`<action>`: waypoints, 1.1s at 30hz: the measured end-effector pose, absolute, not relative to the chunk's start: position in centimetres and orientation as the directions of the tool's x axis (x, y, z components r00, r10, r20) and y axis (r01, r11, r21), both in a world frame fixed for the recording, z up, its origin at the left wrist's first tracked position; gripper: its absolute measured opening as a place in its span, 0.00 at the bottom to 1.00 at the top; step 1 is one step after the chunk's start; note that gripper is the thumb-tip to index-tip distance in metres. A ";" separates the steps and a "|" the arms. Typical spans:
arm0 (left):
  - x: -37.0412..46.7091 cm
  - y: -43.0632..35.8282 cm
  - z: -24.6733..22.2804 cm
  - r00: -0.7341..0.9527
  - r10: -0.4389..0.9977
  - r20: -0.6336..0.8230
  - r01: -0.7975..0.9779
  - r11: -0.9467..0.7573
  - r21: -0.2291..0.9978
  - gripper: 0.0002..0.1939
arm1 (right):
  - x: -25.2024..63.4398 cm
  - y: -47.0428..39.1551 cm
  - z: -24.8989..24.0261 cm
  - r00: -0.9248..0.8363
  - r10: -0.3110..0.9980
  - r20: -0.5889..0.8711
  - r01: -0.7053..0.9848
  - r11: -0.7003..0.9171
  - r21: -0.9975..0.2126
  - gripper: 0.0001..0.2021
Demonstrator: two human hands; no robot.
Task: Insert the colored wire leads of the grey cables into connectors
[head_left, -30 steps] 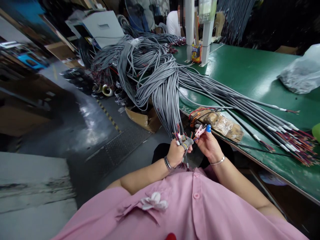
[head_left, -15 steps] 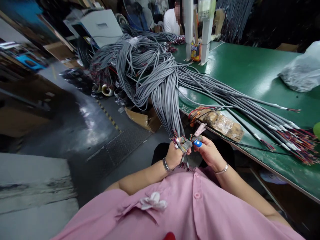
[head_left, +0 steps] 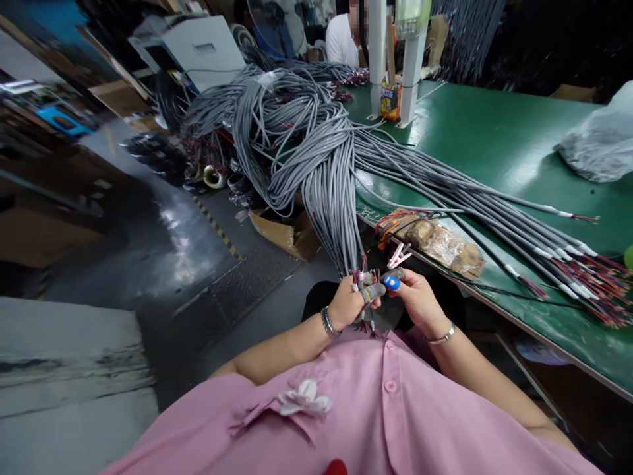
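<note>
Nearest the camera, above a pink shirt front, the left hand (head_left: 346, 305) is closed around the stripped end of a grey cable (head_left: 341, 244), its coloured cores (head_left: 366, 276) fanning out above taped fingers (head_left: 372, 293); a watch sits on that wrist. Touching it from the right, the right hand (head_left: 418, 298) pinches among the same cores with a blue-capped fingertip (head_left: 392, 283), and a pink clip-like tool (head_left: 398, 254) sticks up from that grip; what the tool is exactly cannot be told. The held cable hangs off the near edge of the green desk (head_left: 494, 142), at the near end of a thick bundle of grey cables (head_left: 306, 132) that drapes down from a far heap. Just beyond the hands, a brown wrapped block (head_left: 435, 241) lies on the desk edge, with finished cable ends (head_left: 588, 277) spread out to the right, a clear plastic bag (head_left: 598, 142) at the far right and a white post (head_left: 411, 59) farther back, where another person in white sits. The thin cores look easy to mix up or nick, a likely slip if the pinch closes on the wrong strand, and the weight of the hanging bundle could drag the end out of the left hand. Compared with a second ago, the right hand has turned, so the blue cap has dropped from pointing up to lying against the cores, and the pink tool stands higher.
</note>
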State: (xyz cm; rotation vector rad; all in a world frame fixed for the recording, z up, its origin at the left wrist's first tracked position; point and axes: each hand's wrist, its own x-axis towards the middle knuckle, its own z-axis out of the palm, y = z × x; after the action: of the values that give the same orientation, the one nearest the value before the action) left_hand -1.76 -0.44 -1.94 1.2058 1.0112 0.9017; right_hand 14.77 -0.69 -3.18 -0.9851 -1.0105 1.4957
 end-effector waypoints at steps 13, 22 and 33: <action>-1.5 -0.3 -2.6 0.198 0.963 -0.184 -0.198 0.224 0.954 0.17 | 14.8 -0.7 -3.9 -0.137 0.989 -0.055 -0.335 -0.099 -0.937 0.10; -1.3 -0.2 -2.2 0.151 0.964 -0.218 -0.219 0.247 0.944 0.18 | 14.8 -0.8 -4.1 -0.125 0.989 -0.082 -0.410 -0.127 -0.903 0.12; -0.8 -0.3 0.2 0.233 0.956 -0.179 -0.305 0.247 0.920 0.14 | 15.1 2.0 -4.1 0.013 1.000 -0.025 -0.398 -0.018 -0.917 0.21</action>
State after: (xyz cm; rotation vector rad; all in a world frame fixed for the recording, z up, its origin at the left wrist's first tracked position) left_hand -0.77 -0.30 0.18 0.8968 0.9168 1.0484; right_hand 15.14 2.03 -4.11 -0.9262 -0.8796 1.3783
